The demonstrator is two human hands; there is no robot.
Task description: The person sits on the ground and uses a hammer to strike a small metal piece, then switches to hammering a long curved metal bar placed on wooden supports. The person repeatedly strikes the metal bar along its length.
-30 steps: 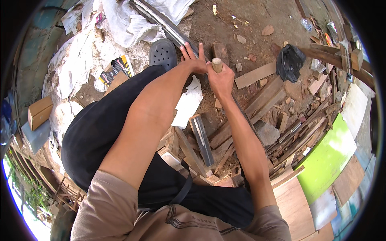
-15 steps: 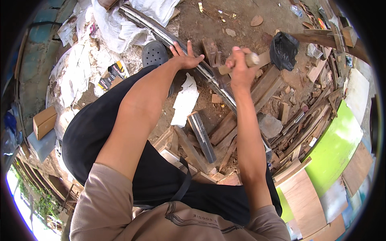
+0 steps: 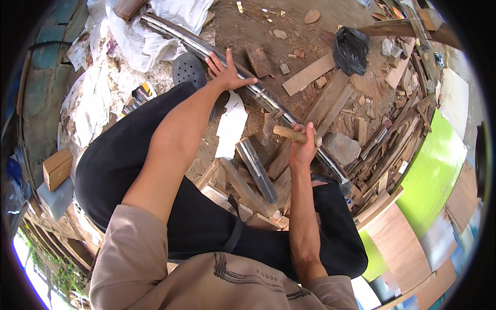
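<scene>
My left hand (image 3: pixel 226 72) lies flat, fingers spread, on a long curved metal strip (image 3: pixel 258 90) that runs across the dirt from upper left to lower right. My right hand (image 3: pixel 304 145) is closed around the wooden handle of a hammer (image 3: pixel 289 134), whose rusty head (image 3: pixel 269 122) sits close to the strip. A short grey metal bar (image 3: pixel 257 169) lies on wood scraps just below the hammer.
White sacks (image 3: pixel 134 41) and a grey perforated shoe (image 3: pixel 188 69) sit at upper left. A black plastic bag (image 3: pixel 350 47), planks (image 3: pixel 309 75) and wood offcuts are scattered on the right. A green board (image 3: pixel 431 170) and plywood sheets stand at far right; a cardboard box (image 3: pixel 56 168) lies left.
My right hand has come down and toward me with the hammer, from near the strip's upper part to its middle. My left hand stays pressed on the strip.
</scene>
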